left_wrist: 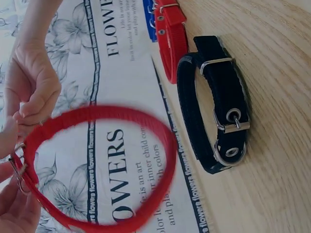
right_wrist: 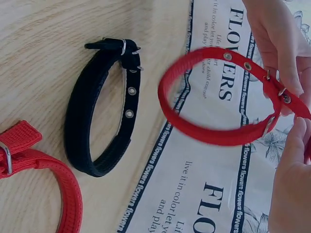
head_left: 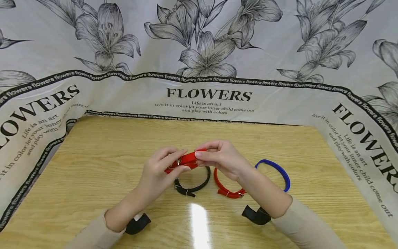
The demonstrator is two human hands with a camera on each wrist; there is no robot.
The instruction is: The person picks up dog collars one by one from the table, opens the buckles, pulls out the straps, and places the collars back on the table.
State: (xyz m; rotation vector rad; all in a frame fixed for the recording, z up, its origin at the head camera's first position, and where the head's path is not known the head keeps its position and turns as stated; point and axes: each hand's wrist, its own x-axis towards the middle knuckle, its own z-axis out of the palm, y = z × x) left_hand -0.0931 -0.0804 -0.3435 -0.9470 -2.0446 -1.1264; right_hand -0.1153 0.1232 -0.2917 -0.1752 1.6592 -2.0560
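Observation:
Held up over the table is a red buckled collar [head_left: 188, 158], its loop hanging down in the left wrist view. My left hand [head_left: 157, 169] pinches it beside the metal buckle [right_wrist: 285, 97]. My right hand [head_left: 224, 159] grips the strap's free end between thumb and fingers. In the right wrist view, eyelets show along the loop [right_wrist: 218, 137]. Below the hands, a black collar [head_left: 199, 188] lies buckled on the table. To its right is a second red collar [head_left: 230, 194], partly hidden behind my right forearm.
A blue collar [head_left: 282, 173] lies farther right, its near part covered by my right arm. Black bands [head_left: 138, 224] show beside both forearms. The wooden table [head_left: 109, 145] meets a white flower-printed cloth [head_left: 130, 93] at its back and sides.

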